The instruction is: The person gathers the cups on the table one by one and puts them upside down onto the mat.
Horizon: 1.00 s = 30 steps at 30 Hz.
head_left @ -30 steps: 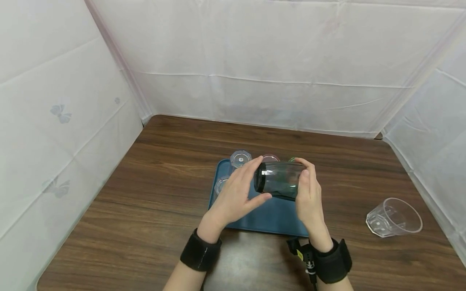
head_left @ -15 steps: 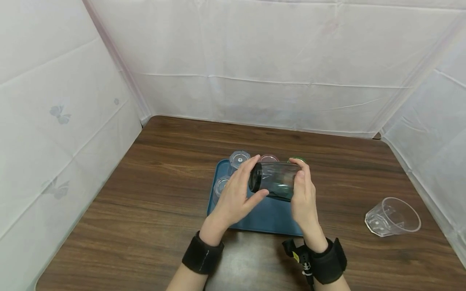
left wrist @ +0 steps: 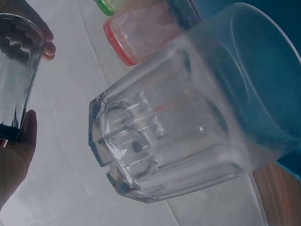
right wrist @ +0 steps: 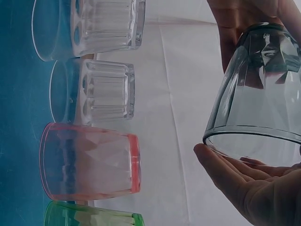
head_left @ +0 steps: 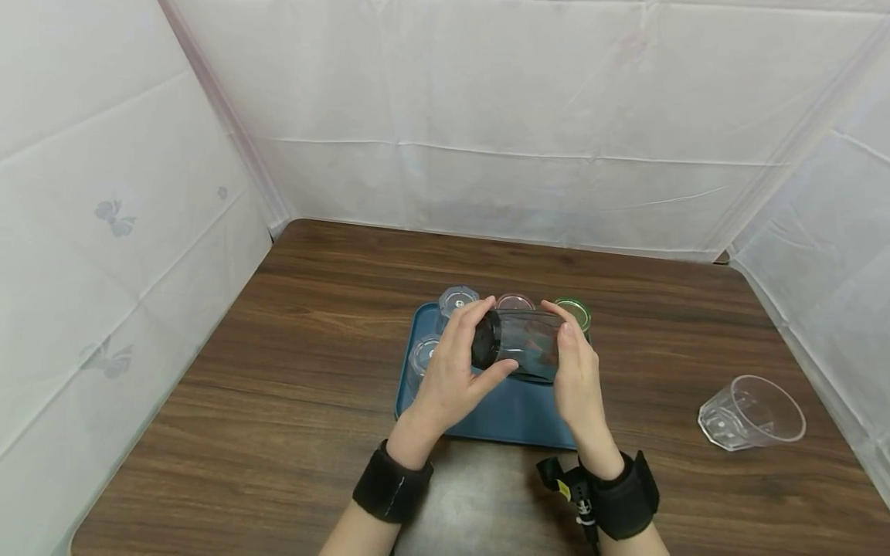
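A dark grey see-through glass tumbler (head_left: pixel 530 344) lies sideways between both hands, above the blue tray (head_left: pixel 511 417). My left hand (head_left: pixel 448 382) spans its thick dark base with fingers and thumb. At the other end my right hand (head_left: pixel 580 382) holds it by the rim; in the right wrist view the right fingers (right wrist: pixel 225 174) sit right at that rim. Upside down on the tray stand two clear tumblers (head_left: pixel 457 300), a pink one (head_left: pixel 515 302) and a green one (head_left: pixel 574 311). The hands and grey tumbler partly cover the tray.
Off to the right, a clear tumbler (head_left: pixel 751 415) stands upright on the brown wooden table (head_left: pixel 278 363). White sheets (head_left: pixel 445 116) hang around the back and sides. The nearer clear tumbler (left wrist: pixel 169 127) is close beside the left wrist.
Both hands keep hold of the grey tumbler, which has shifted slightly left. The right hand has moved left along with it, leaving more of the green tumbler visible.
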Each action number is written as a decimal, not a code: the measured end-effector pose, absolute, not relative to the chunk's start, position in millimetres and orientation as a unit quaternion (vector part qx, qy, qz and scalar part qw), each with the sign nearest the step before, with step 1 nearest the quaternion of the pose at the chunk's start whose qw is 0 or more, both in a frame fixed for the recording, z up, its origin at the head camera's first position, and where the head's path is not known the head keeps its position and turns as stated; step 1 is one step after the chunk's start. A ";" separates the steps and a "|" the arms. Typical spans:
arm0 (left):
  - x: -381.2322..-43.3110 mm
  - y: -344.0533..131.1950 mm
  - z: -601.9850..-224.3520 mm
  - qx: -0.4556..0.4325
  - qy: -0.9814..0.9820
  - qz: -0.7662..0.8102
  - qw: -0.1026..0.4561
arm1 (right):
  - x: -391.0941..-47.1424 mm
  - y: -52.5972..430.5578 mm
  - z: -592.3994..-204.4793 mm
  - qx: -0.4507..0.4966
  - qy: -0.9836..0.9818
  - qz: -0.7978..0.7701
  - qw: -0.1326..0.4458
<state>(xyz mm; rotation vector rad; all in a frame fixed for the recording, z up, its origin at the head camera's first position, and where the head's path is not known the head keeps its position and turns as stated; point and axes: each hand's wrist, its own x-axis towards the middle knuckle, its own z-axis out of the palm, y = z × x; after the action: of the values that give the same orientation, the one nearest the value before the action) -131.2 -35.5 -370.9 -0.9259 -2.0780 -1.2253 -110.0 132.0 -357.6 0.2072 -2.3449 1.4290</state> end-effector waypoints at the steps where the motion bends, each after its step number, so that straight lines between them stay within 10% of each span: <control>1: -131.6 -35.2 -370.8 -0.345 -0.771 -0.456 0.280 | -110.2 131.8 -357.4 0.074 -0.836 0.509 0.191; 30: -127.1 -33.4 -366.0 -0.361 -0.752 -0.447 0.322 | -114.2 133.1 -358.6 0.100 -0.828 0.531 0.153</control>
<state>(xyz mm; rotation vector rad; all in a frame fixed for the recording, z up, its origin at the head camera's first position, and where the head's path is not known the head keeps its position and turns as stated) -127.1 -33.4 -366.0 -0.9488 -1.9752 -1.1739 -114.2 133.1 -358.6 0.2861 -2.3748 1.5220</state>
